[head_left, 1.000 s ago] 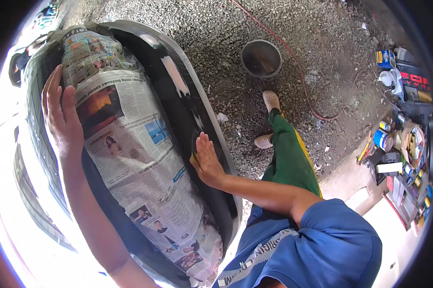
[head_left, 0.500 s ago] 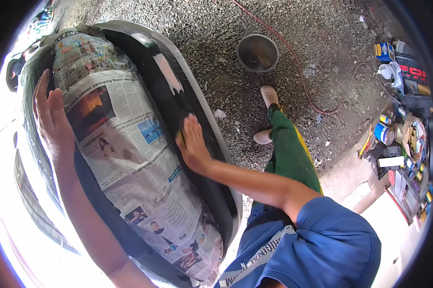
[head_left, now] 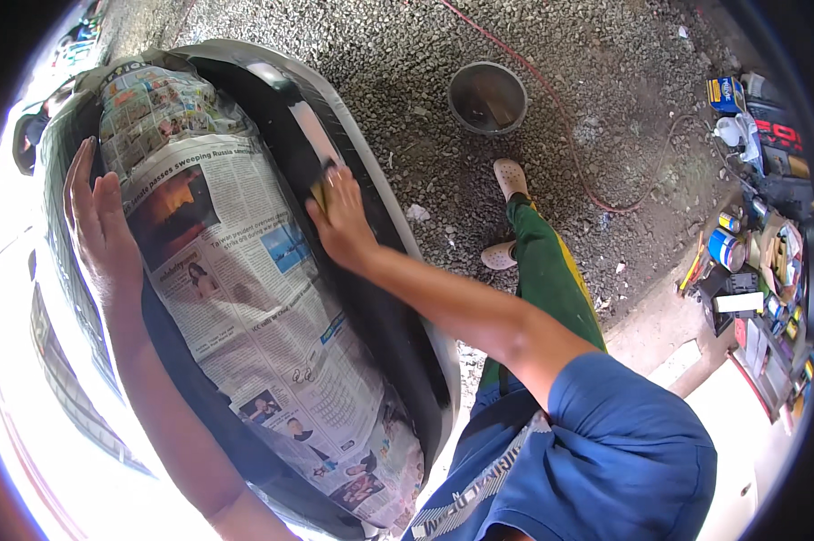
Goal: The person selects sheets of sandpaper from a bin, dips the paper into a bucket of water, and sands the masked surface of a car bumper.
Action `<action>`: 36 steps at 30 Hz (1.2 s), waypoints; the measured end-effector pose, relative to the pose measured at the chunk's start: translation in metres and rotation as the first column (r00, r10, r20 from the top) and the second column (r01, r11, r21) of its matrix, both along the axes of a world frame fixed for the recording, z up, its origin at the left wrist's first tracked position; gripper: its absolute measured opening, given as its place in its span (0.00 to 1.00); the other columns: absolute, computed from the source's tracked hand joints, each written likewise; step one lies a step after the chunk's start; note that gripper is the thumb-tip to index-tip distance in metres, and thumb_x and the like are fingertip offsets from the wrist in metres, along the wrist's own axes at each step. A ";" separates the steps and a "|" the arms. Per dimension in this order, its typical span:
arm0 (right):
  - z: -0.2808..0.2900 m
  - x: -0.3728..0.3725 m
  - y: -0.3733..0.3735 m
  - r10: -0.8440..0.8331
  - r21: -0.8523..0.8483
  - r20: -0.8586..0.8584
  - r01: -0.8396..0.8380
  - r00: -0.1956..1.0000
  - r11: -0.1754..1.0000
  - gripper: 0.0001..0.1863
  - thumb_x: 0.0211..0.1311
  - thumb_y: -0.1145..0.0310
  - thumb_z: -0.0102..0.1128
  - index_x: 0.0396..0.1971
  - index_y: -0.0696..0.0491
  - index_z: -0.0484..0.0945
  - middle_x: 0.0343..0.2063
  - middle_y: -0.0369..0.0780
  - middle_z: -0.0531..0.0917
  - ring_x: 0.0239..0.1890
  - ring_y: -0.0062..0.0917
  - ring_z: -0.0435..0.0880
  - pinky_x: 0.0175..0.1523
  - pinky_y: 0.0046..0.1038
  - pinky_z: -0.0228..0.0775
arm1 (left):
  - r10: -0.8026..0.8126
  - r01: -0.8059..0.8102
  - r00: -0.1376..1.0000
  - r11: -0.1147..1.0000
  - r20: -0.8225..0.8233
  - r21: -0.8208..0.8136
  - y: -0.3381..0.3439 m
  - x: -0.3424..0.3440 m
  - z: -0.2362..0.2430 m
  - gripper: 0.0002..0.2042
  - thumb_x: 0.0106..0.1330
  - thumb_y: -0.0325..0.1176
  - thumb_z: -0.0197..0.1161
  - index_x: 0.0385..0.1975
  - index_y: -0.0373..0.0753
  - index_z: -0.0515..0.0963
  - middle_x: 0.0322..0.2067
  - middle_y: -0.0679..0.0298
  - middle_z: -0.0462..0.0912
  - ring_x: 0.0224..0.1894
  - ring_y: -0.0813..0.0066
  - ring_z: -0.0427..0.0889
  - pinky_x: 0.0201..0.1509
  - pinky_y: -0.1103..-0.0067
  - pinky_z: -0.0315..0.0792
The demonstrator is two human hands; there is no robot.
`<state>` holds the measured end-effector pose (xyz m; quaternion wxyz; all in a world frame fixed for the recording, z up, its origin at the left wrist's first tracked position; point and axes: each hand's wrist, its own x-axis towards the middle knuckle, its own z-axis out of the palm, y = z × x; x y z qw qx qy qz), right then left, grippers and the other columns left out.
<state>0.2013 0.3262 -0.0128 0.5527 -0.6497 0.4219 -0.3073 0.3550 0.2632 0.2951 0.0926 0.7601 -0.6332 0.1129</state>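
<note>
A dark car body panel [head_left: 371, 298] with a pale rim is covered over its middle with taped newspaper [head_left: 254, 298]. My left hand [head_left: 100, 225] lies flat with fingers apart on the newspaper's left edge. My right hand [head_left: 342, 225] presses a small yellowish sanding pad [head_left: 322, 191] against the bare dark strip beside the paper. The pad is mostly hidden under my fingers.
A grey metal bucket [head_left: 486, 97] stands on the gravel ground, with a red hose [head_left: 560, 117] curving past it. My feet wear pale shoes [head_left: 512, 178]. Cans and tools [head_left: 740, 243] crowd the right edge. Bright glare fills the left side.
My right hand has slid up along the dark strip, away from me, with the pad under it. My left hand has stayed on the newspaper.
</note>
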 end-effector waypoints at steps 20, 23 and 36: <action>-0.007 0.017 -0.021 0.090 -0.132 0.031 -0.086 0.995 0.988 0.36 0.73 0.59 0.50 0.68 0.70 0.53 0.70 0.65 0.53 0.74 0.57 0.48 0.76 0.50 0.41 | 0.049 -0.050 0.998 0.999 0.030 0.016 0.014 0.003 0.005 0.19 0.79 0.36 0.48 0.67 0.41 0.68 0.65 0.58 0.69 0.67 0.63 0.68 0.69 0.69 0.63; -0.007 -0.025 0.044 0.109 -0.212 -0.038 -0.115 0.993 0.970 0.36 0.74 0.59 0.49 0.69 0.70 0.51 0.70 0.64 0.51 0.75 0.56 0.46 0.77 0.48 0.37 | 0.049 -0.049 0.999 0.999 0.007 0.019 0.018 0.005 0.001 0.19 0.79 0.35 0.48 0.66 0.40 0.68 0.65 0.58 0.69 0.67 0.64 0.68 0.69 0.70 0.63; -0.016 0.026 -0.032 0.112 -0.110 -0.047 -0.116 0.993 0.987 0.35 0.73 0.58 0.49 0.67 0.70 0.55 0.70 0.64 0.54 0.75 0.55 0.48 0.77 0.48 0.39 | 0.139 -0.135 0.987 0.989 -0.075 0.057 0.015 0.003 -0.001 0.19 0.79 0.33 0.46 0.66 0.37 0.67 0.66 0.59 0.68 0.68 0.63 0.66 0.72 0.70 0.59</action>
